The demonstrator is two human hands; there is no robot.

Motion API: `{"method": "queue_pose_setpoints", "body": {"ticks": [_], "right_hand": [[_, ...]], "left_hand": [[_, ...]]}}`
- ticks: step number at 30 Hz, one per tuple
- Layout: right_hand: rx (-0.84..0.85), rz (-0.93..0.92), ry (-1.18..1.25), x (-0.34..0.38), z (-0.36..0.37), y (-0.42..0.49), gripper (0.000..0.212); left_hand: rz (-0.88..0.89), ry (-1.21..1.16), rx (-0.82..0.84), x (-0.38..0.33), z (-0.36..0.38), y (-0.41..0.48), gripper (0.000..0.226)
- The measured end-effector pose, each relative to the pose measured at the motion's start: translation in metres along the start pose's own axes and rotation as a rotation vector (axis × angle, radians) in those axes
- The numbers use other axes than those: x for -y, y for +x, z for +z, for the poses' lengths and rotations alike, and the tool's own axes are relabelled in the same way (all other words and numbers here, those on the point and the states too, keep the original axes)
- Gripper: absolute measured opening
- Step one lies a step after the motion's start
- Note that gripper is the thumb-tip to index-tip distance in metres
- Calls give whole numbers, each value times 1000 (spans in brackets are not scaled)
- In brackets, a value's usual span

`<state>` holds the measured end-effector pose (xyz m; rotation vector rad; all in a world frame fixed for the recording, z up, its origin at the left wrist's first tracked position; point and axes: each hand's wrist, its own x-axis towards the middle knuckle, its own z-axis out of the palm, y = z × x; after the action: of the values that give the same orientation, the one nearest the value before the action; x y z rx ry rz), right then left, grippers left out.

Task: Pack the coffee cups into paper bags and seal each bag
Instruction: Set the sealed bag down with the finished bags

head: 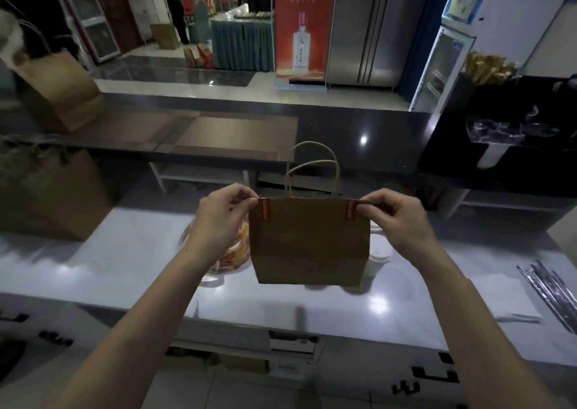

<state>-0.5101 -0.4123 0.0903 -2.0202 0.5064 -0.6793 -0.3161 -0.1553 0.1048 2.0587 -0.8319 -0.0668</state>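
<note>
Head view shows a small brown kraft paper bag (pixel 309 243) held upright in the middle of the scene, over the near white surface (pixel 125 268). Whether its base rests on the surface or hangs just above it cannot be told.

**Handling**
- The bag looks light and thin-walled: stiff enough to stand, but easy to crease or crush if squeezed at the sides.
- Any cups inside are hidden, so it is best judged as top-heavy and kept level.
- The sound places to take hold are the top corners, as now, or the twisted paper handles (pixel 312 171) rising from the mouth.

**Looks**
- The front is plain and unprinted, with a faint horizontal fold across the lower half.
- The mouth is pressed flat.
- A red sticker (pixel 264 210) wraps over the top edge at the left corner, and a second red sticker (pixel 352 210) does the same at the right.

**Grip**
- The left hand (pixel 218 218) has a narrow grip, thumb and fingertips pinching the left sticker at the bag's corner.
- The right hand (pixel 396 218) pinches the right sticker in the same way.

Sealing of this bag looks nearly finished.
</note>
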Motion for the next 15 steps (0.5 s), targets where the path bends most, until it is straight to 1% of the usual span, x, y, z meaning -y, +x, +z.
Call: {"method": "queue_pose_setpoints", "body": {"ticks": [2, 6, 11, 15], "right_hand": [[5, -26, 32, 22, 26, 11, 13], [3, -40, 80, 61, 75, 31, 9], [6, -115, 118, 118, 141, 46, 8], [10, -121, 193, 155, 187, 56, 11]], "left_hand": [[5, 16, -27, 10, -31, 5, 9], [18, 35, -84, 28, -87, 10, 9], [2, -12, -172, 55, -161, 8, 7], [6, -58, -224, 76, -208, 8, 7]]}}
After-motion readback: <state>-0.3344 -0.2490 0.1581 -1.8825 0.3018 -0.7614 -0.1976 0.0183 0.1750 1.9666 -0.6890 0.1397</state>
